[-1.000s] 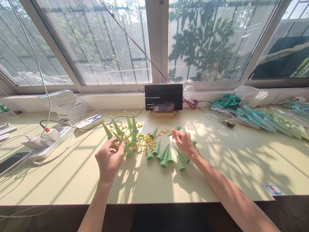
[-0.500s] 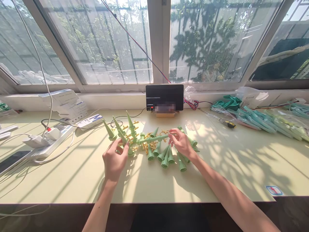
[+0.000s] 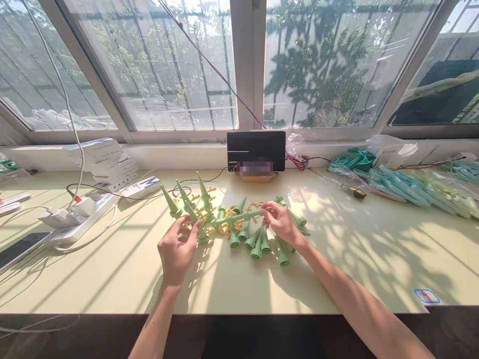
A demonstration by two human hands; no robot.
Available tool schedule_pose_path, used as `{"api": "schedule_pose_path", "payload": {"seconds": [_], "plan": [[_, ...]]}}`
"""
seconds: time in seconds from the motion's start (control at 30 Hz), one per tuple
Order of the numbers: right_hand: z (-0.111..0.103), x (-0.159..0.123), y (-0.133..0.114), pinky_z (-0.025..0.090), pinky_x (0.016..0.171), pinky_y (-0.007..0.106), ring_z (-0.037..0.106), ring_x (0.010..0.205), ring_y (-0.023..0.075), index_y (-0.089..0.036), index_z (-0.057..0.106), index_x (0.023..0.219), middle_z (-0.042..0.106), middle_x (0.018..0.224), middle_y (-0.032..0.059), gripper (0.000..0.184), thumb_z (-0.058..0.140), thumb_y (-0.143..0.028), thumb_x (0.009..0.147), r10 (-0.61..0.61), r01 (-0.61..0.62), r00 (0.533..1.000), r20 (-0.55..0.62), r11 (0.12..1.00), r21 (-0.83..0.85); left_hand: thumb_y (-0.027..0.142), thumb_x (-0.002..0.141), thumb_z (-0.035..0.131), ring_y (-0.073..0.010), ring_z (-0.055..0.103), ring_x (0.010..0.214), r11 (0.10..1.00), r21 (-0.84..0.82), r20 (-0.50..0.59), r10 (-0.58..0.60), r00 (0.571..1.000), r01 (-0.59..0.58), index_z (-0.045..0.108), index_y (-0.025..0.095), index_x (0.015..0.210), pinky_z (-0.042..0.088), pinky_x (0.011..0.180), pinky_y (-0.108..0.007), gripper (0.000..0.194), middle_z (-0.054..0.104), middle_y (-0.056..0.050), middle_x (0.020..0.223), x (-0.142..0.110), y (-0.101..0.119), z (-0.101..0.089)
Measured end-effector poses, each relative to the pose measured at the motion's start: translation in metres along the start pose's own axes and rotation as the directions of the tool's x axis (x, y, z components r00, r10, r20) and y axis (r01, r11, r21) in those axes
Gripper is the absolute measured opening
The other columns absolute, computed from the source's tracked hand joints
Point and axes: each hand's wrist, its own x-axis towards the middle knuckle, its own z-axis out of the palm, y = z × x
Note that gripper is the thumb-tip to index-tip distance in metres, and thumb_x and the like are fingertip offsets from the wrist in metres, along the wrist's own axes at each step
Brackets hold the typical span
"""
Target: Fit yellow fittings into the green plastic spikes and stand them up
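My right hand (image 3: pixel 281 223) pinches the wide end of a green cone spike (image 3: pixel 235 218) and holds it level above the table, its tip pointing left. My left hand (image 3: pixel 175 249) has its fingers curled at the base of the standing green cones (image 3: pixel 187 204); what it holds, if anything, I cannot make out. A heap of lying green cones (image 3: pixel 258 242) sits between the hands, partly under my right hand. Small yellow plastic pieces (image 3: pixel 229 227) lie scattered among them.
A black device (image 3: pixel 256 151) stands by the window behind the cones. A white power strip with cables (image 3: pixel 71 219) and stacked papers (image 3: pixel 103 159) lie to the left. Bags of green parts (image 3: pixel 407 187) fill the right. A phone (image 3: pixel 18 248) lies at far left.
My right hand picked a cone out of the heap and now holds it level, tip to the left. My left hand shifted slightly right near the standing cones.
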Motion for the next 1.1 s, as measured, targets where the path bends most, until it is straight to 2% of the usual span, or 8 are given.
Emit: {"api": "schedule_pose_path", "payload": {"seconds": [0.27, 0.33, 0.4, 0.47, 0.57, 0.73, 0.93, 1.1], "plan": [[0.000, 0.000, -0.003, 0.049, 0.048, 0.029, 0.061, 0.049, 0.0167, -0.020, 0.057, 0.088, 0.061, 0.058, -0.0001, 0.023, 0.054, -0.043, 0.085, 0.006, -0.006, 1.000, -0.008, 1.000, -0.010, 0.029, 0.084, 0.061, -0.0127, 0.060, 0.064, 0.978, 0.130, -0.239, 0.190, 0.952, -0.162, 0.065, 0.017, 0.097, 0.050, 0.063, -0.025, 0.019, 0.066, -0.005, 0.088, -0.009, 0.023, -0.008], [0.000, 0.000, -0.001, 0.049, 0.048, 0.029, 0.061, 0.050, 0.0169, -0.020, 0.058, 0.088, 0.062, 0.061, 0.0011, 0.024, 0.054, -0.043, 0.086, 0.002, -0.002, 1.000, -0.010, 1.000, -0.003, 0.028, 0.085, 0.060, -0.0112, 0.056, 0.058, 0.963, 0.116, -0.135, 0.258, 0.957, -0.244, 0.065, 0.018, 0.092, 0.048, 0.059, -0.024, 0.013, 0.066, -0.003, 0.086, -0.010, 0.031, -0.003], [0.000, 0.000, 0.000, 0.049, 0.048, 0.029, 0.062, 0.050, 0.0167, -0.020, 0.058, 0.089, 0.064, 0.064, 0.0022, 0.024, 0.054, -0.044, 0.087, -0.004, 0.004, 1.000, -0.007, 1.000, 0.003, 0.027, 0.086, 0.057, -0.0097, 0.053, 0.054, 0.938, 0.065, 0.110, 0.332, 0.937, -0.340, 0.065, 0.019, 0.094, 0.047, 0.057, -0.024, 0.014, 0.067, -0.003, 0.092, -0.009, 0.038, 0.008], [-0.001, 0.000, 0.000, 0.049, 0.047, 0.028, 0.061, 0.050, 0.0164, -0.019, 0.058, 0.090, 0.064, 0.066, 0.0027, 0.024, 0.053, -0.043, 0.087, -0.012, 0.012, 1.000, -0.002, 1.000, 0.004, 0.025, 0.088, 0.054, -0.0102, 0.056, 0.056, 0.935, 0.048, 0.379, 0.309, 0.872, -0.352, 0.063, 0.023, 0.110, 0.048, 0.060, -0.025, 0.024, 0.067, -0.003, 0.107, -0.006, 0.045, 0.022], [-0.001, 0.000, -0.001, 0.048, 0.046, 0.028, 0.062, 0.051, 0.0159, -0.019, 0.059, 0.093, 0.066, 0.071, 0.0037, 0.025, 0.053, -0.042, 0.088, -0.027, 0.027, 1.000, 0.002, 1.000, 0.002, 0.024, 0.087, 0.055, -0.0160, 0.065, 0.075, 0.924, 0.085, 0.555, 0.266, 0.788, -0.372, 0.059, 0.026, 0.121, 0.049, 0.066, -0.027, 0.035, 0.063, -0.004, 0.121, 0.001, 0.052, 0.045], [-0.002, -0.002, -0.006, 0.048, 0.046, 0.026, 0.062, 0.052, 0.0149, -0.019, 0.060, 0.099, 0.067, 0.078, 0.0048, 0.026, 0.052, -0.041, 0.089, -0.039, 0.039, 0.999, 0.007, 0.999, -0.004, 0.029, 0.086, 0.058, -0.0216, 0.066, 0.085, 0.880, 0.178, 0.652, 0.230, 0.722, -0.440, 0.059, 0.027, 0.123, 0.048, 0.070, -0.030, 0.037, 0.067, -0.007, 0.108, 0.010, 0.058, 0.072], [-0.002, -0.004, -0.011, 0.049, 0.052, 0.026, 0.060, 0.052, 0.0127, -0.021, 0.052, 0.121, 0.070, 0.084, 0.0040, 0.037, 0.053, -0.038, 0.088, -0.027, 0.027, 1.000, 0.000, 0.999, -0.033, 0.025, 0.087, 0.055, -0.0216, 0.065, 0.084, 0.885, 0.172, 0.642, 0.231, 0.731, -0.432, 0.062, 0.024, 0.117, 0.046, 0.066, -0.028, 0.031, 0.068, -0.007, 0.102, 0.017, 0.054, 0.078], [-0.003, -0.003, -0.011, 0.049, 0.055, 0.027, 0.058, 0.047, 0.0112, -0.020, 0.046, 0.125, 0.070, 0.084, 0.0030, 0.039, 0.049, -0.040, 0.091, -0.033, 0.027, 0.993, -0.110, 0.998, -0.063, 0.025, 0.085, 0.057, -0.0215, 0.065, 0.088, 0.911, 0.155, 0.635, 0.204, 0.745, -0.382, 0.064, 0.021, 0.113, 0.046, 0.074, -0.028, 0.029, 0.068, -0.007, 0.100, 0.024, 0.050, 0.080]]}}
